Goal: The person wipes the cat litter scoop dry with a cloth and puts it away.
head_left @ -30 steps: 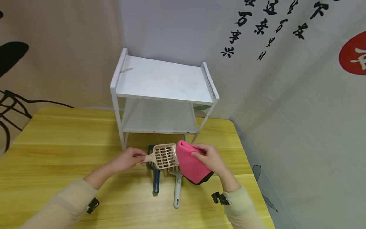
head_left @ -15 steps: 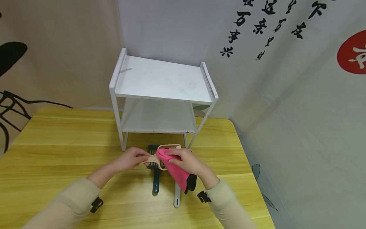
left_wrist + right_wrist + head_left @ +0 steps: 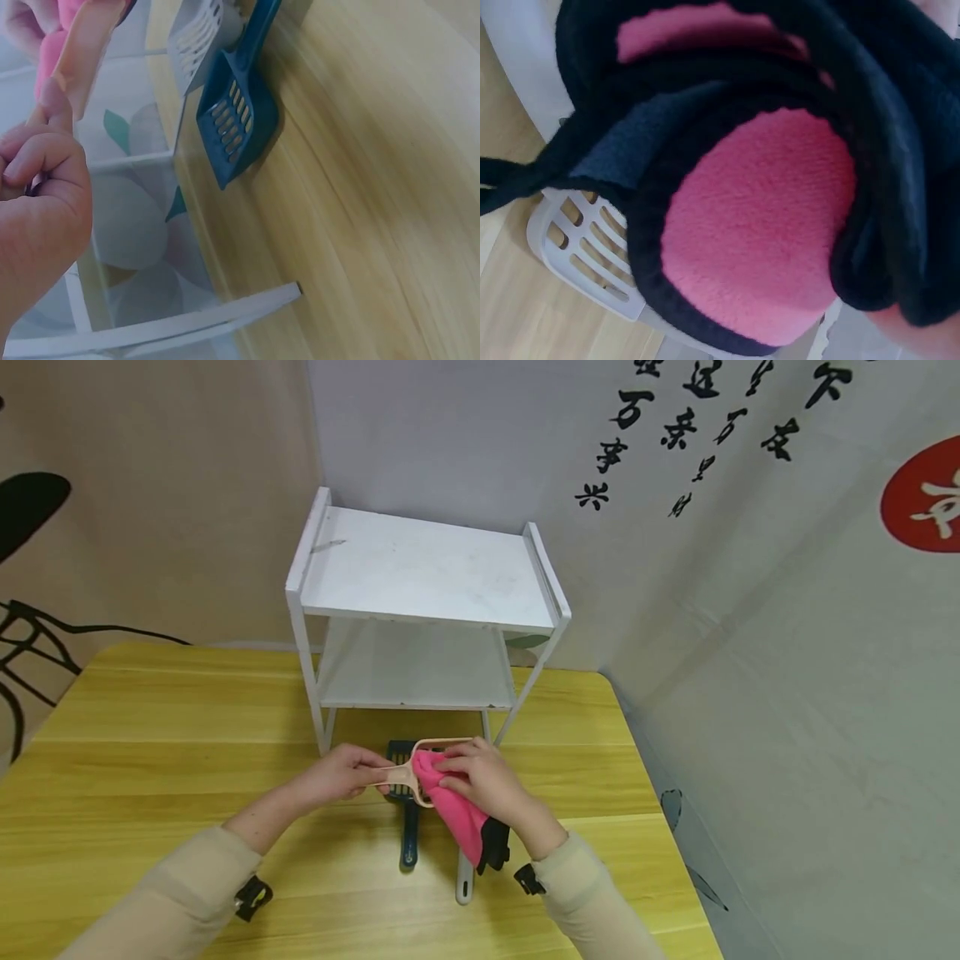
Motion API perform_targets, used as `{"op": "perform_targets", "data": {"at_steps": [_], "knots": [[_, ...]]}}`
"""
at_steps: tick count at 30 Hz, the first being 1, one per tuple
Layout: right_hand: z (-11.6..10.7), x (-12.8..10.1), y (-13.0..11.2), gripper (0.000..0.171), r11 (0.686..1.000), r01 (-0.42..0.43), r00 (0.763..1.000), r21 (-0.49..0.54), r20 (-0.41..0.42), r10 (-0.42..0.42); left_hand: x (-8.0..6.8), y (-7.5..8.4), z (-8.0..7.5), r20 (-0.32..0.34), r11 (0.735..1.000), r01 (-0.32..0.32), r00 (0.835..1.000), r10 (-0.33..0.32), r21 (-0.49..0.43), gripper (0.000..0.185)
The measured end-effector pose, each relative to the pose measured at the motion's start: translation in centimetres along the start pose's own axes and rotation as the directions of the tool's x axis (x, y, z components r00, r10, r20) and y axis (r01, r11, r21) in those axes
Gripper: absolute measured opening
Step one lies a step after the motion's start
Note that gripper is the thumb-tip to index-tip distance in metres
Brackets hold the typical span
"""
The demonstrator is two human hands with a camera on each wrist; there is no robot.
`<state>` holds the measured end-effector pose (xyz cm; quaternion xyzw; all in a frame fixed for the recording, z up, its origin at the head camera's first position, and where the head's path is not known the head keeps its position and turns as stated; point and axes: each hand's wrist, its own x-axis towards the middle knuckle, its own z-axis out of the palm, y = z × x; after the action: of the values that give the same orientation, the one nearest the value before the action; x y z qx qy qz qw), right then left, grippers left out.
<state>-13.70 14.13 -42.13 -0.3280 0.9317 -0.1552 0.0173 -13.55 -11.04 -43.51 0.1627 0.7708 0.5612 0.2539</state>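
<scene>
Diffuse light fills the head view, with soft shadows and a pale sheen on the table (image 3: 333,877), whereas the left wrist view is hazy and the right shows the cloth (image 3: 757,225) slightly blurred.

A two-tier rack (image 3: 427,568) stands toward the far edge of the table (image 3: 187,718), nearer its far right corner than its far left, with a fabric backdrop (image 3: 450,443) behind it. Before the rack, toward you, two litter scoops lie side by side: the left scoop (image 3: 409,835) and the right scoop (image 3: 464,881), their handles pointing your way. Above them is the held scoop (image 3: 401,777), its handle in your left hand (image 3: 341,774) and its head reaching right, in front of the rack. The cloth (image 3: 457,814) lies against that head, under your right hand (image 3: 487,779), its lower end in front of the right scoop.
</scene>
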Motion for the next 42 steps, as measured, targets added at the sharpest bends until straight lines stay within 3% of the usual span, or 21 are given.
{"op": "perform_targets", "data": {"at_steps": [5, 15, 21, 27, 35, 42], "knots": [[0.3, 0.3, -0.1, 0.022, 0.999, 0.013, 1.0, -0.04, -0.005, -0.013, 0.0, -0.2, 0.0, 0.005, 1.0, 0.024, 1.0, -0.024, -0.021, 0.033], [1.4, 0.7, 1.0, 0.018, 0.994, 0.033, 0.997, 0.103, -0.07, -0.026, -0.1, -0.2, -0.1, 0.026, 0.996, 0.048, 0.999, -0.046, -0.074, 0.035], [1.0, 0.4, 1.5, 0.015, 0.997, 0.078, 0.99, -0.001, -0.121, -0.078, -0.1, -0.2, -0.1, 0.025, 0.995, 0.064, 0.998, -0.062, -0.077, 0.035], [0.1, -0.5, 2.2, 0.01, 0.992, 0.052, 0.985, -0.119, -0.158, -0.071, 0.0, -0.1, 0.0, 0.027, 0.996, 0.073, 0.997, -0.071, -0.06, 0.034], [-1.1, -1.5, 3.5, 0.009, 0.991, 0.034, 0.948, -0.133, -0.309, -0.074, -0.4, -0.4, -1.0, 0.036, 0.997, 0.054, 0.998, -0.052, -0.055, 0.037], [-2.0, -2.7, 5.5, 0.009, 0.995, -0.037, 0.927, -0.091, -0.374, 0.0, -1.5, -0.8, -2.7, 0.053, 0.997, 0.064, 0.997, -0.061, -0.051, 0.036]]}}
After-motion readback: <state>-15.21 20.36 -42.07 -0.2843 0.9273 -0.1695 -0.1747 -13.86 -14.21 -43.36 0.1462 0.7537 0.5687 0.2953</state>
